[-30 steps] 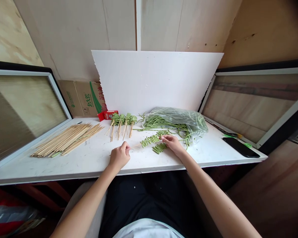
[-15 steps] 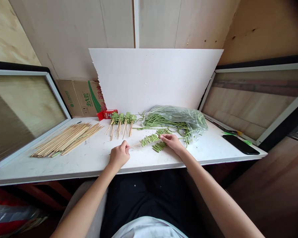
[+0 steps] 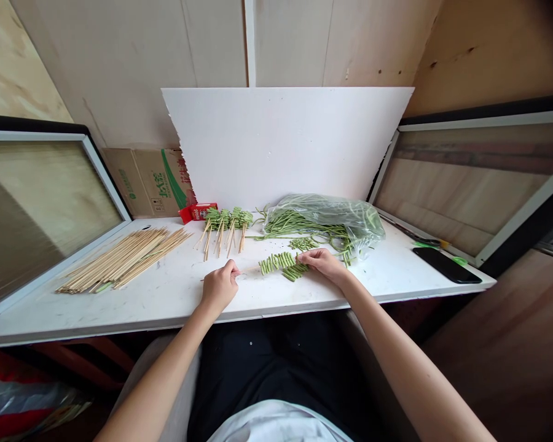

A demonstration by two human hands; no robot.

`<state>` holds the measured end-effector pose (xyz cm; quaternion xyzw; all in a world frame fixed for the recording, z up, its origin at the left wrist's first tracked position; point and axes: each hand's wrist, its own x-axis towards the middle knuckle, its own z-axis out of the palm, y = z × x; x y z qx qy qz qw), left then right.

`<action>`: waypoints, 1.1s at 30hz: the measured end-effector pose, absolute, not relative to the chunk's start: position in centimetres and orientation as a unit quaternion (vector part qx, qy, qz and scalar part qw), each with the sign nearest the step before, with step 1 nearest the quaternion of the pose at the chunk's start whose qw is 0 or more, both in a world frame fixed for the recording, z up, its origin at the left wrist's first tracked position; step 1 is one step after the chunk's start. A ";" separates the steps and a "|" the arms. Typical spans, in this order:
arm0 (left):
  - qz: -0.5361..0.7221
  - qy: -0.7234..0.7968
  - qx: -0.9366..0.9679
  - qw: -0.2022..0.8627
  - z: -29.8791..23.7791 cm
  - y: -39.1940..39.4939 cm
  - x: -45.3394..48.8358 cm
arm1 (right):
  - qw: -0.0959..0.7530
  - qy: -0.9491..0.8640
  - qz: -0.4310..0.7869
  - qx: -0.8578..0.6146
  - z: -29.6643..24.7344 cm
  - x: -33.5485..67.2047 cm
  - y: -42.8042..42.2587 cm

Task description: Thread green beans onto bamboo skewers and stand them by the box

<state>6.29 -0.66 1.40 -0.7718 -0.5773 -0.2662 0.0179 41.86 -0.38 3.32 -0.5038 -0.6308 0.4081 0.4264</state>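
My left hand [image 3: 222, 283] is closed round the bare end of a wooden skewer [image 3: 251, 271]. Cut green bean pieces [image 3: 276, 263] are threaded crosswise along the skewer's right part. At its far right end, the fingers of my right hand [image 3: 321, 263] pinch together; a bean piece seems to be between them, mostly hidden. Just below lies a small row of cut bean pieces [image 3: 295, 271] on the white table [image 3: 267, 301]. Behind my right hand is another small pile of short bean pieces [image 3: 303, 243].
Loose skewers [image 3: 124, 258] lie at left. Finished bean skewers [image 3: 229, 220] stand near a red box [image 3: 198, 212]. Long beans in a plastic bag [image 3: 325, 218] lie at the back. A black phone [image 3: 447, 265] rests at right. A white board [image 3: 286, 147] stands behind.
My right hand has shifted slightly down and right at the skewer's end, uncovering more of the small bean pile behind it. My left hand keeps its hold, moving slightly left.
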 end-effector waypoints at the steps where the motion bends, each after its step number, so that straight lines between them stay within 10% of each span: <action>1: -0.267 -0.575 -0.773 0.015 1.4 -0.6 6.3 | 0.428 -0.629 0.412 -0.501 3.3 41.9 -0.3; 33: -0.315 -0.502 -0.804 -0.041 1.4 -0.8 6.3 | 0.392 -0.634 0.447 -0.495 3.8 42.1 -0.8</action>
